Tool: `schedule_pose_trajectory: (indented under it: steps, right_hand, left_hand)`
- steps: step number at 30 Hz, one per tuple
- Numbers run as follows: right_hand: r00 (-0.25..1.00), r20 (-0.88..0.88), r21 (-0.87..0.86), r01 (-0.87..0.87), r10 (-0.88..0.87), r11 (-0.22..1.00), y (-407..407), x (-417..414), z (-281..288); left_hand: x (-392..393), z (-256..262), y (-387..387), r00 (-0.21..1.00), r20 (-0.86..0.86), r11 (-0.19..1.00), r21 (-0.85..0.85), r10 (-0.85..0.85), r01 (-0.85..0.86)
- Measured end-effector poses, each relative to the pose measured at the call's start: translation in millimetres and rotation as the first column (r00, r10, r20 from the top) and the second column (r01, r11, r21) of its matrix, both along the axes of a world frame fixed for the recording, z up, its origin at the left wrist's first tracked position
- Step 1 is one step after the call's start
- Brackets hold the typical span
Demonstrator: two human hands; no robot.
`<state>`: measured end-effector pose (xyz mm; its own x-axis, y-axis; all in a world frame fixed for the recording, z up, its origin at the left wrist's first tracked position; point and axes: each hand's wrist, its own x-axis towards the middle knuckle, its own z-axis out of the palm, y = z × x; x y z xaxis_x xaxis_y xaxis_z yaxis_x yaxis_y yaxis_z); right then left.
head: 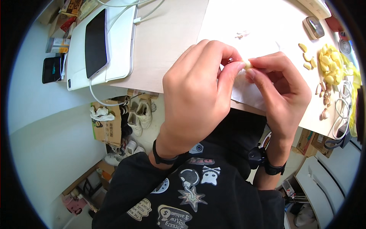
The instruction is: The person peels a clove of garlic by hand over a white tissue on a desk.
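Between the fingertips of both hands is a pale garlic clove [247,64]. My left hand [197,77] pinches it from the left with thumb and forefinger, and my right hand [278,83] pinches it from the right. The hands are above a white sheet [247,93] at the table's front edge. Scraps of garlic skin [242,34] lie beyond the fingers. Several peeled garlic cloves [307,57] rest to the right, beside a heap of peeled cloves [331,64] by yellow netting [353,77]. Unpeeled cloves [326,94] and a small garlic bulb [325,113] lie nearer the front edge.
A dark-screened phone [96,43] lies on a white tablet case [120,54] at the left, with a white cable [98,100] hanging over the edge. Coiled white cable [341,108] lies at the right. A small case [313,27] stands farther back. Shoes [140,117] are on the floor.
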<state>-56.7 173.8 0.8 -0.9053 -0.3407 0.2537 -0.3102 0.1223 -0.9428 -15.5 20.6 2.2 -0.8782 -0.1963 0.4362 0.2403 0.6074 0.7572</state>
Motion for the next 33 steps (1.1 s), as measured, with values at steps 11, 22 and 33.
schedule_pose_trajectory:
  steps: [11,22,33]
  right_hand:
    - [0.999,0.003,-0.036,0.046,-0.045,0.998,-0.7,0.9,-0.8]
    - [0.998,0.053,-0.076,0.046,-0.043,0.996,-0.2,2.0,2.2]
    - [0.999,0.035,-0.079,0.022,-0.019,0.997,1.1,1.2,1.0]
  left_hand:
    - [-3.2,-2.9,4.5,0.996,-0.094,1.000,0.007,-0.009,0.010]
    - [2.2,2.6,0.6,0.996,0.054,0.976,0.212,-0.064,0.052]
    - [-0.2,3.8,-1.0,0.981,0.101,0.935,0.333,-0.167,0.125]
